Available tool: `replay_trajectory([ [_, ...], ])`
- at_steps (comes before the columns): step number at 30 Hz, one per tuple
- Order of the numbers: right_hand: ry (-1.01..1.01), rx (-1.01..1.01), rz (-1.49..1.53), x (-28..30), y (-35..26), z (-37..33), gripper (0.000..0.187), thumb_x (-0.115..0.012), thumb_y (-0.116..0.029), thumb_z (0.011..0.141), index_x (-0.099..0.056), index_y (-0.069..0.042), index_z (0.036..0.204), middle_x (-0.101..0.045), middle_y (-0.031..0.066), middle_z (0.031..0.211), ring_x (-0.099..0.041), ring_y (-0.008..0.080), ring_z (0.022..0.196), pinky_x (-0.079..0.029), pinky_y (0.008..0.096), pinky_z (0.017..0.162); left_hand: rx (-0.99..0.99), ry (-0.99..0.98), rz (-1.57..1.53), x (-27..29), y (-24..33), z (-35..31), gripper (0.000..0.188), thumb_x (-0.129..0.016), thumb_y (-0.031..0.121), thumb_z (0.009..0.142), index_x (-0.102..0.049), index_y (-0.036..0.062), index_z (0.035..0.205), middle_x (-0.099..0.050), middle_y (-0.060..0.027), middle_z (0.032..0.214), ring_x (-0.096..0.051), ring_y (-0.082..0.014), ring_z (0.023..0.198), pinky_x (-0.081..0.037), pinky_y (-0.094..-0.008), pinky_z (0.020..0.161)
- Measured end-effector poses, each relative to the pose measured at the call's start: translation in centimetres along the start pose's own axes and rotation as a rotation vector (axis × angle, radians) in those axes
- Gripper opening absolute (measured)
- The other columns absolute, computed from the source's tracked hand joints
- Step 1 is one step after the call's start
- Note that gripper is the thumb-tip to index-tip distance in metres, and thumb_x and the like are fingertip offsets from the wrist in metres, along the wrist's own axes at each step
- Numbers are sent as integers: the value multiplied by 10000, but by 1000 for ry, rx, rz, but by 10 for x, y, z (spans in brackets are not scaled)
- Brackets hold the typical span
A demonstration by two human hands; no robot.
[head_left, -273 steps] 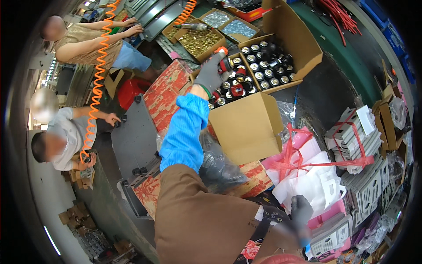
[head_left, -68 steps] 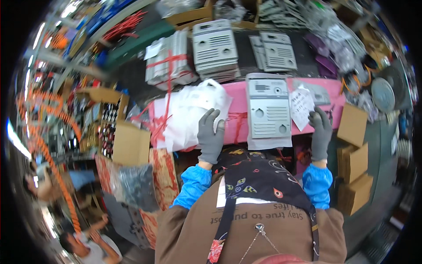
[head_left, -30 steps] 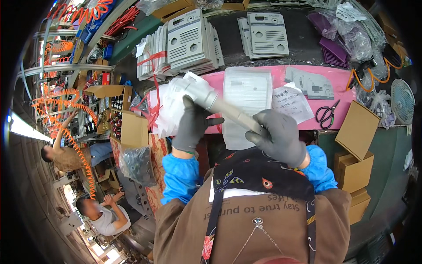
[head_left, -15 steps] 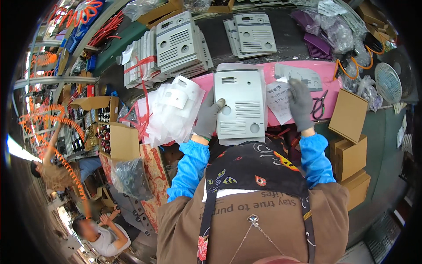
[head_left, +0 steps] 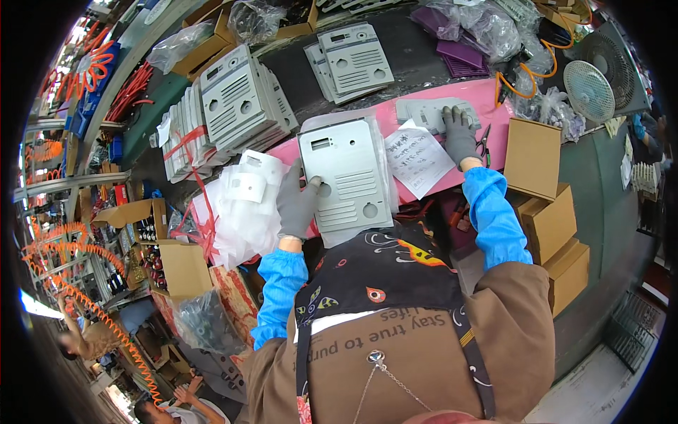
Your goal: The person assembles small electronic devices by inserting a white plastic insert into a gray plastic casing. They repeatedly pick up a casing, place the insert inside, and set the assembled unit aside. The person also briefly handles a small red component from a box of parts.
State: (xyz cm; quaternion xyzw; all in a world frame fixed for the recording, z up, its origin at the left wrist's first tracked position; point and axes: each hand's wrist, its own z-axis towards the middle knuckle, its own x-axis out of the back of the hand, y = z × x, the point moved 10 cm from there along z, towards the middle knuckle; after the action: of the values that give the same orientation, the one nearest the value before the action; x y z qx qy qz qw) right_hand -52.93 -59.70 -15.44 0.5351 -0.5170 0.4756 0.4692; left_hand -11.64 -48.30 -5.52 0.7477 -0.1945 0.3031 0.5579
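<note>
A light grey panel [head_left: 344, 166] with slots, a small window and round holes lies in front of me on a thin translucent sheet. My left hand [head_left: 297, 203], in a grey glove, grips its left edge with the thumb on top. My right hand [head_left: 460, 134], also gloved, rests flat with fingers stretched over a small stack of grey cut-out sheets [head_left: 425, 112] on the pink mat [head_left: 484, 93]. Between the hands lies a white paper with handwriting [head_left: 418, 160]. Left of the panel is a pile of white translucent sheets [head_left: 248, 205].
Stacked grey panels [head_left: 233, 92] stand far left, with more panels [head_left: 354, 60] at the back. Scissors [head_left: 484, 143] lie by cardboard boxes [head_left: 533, 157] on the right. A fan [head_left: 590, 90] is at the far right. Other people [head_left: 92, 339] sit at lower left.
My right hand has moved from beside the handwritten paper onto the grey sheets, and the paper now lies tilted on the mat. My left hand stays on the panel. The view has turned.
</note>
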Motion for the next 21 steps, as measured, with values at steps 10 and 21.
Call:
replay_trajectory([
  [10, -178, 329, -102, -4, 8, -12, 489, -510, -93, 904, -476, -83, 1392, -575, 219, 1317, -642, 374, 1069, -516, 448, 896, -276, 254, 68, 41, 56, -29, 512, -676, 189, 866, -552, 77, 1350, -608, -152, 1225, -564, -336, 1126, -459, -426, 958],
  [21, 312, 641, 359, 232, -180, -117, 588, -558, 37, 826, -497, -83, 1399, -676, 148, 1147, -685, 317, 880, -557, 402, 706, -104, -279, -671, 16, 155, -48, 416, -756, 226, 865, -582, -5, 1164, -627, -97, 1060, -638, -166, 889, -543, -299, 778],
])
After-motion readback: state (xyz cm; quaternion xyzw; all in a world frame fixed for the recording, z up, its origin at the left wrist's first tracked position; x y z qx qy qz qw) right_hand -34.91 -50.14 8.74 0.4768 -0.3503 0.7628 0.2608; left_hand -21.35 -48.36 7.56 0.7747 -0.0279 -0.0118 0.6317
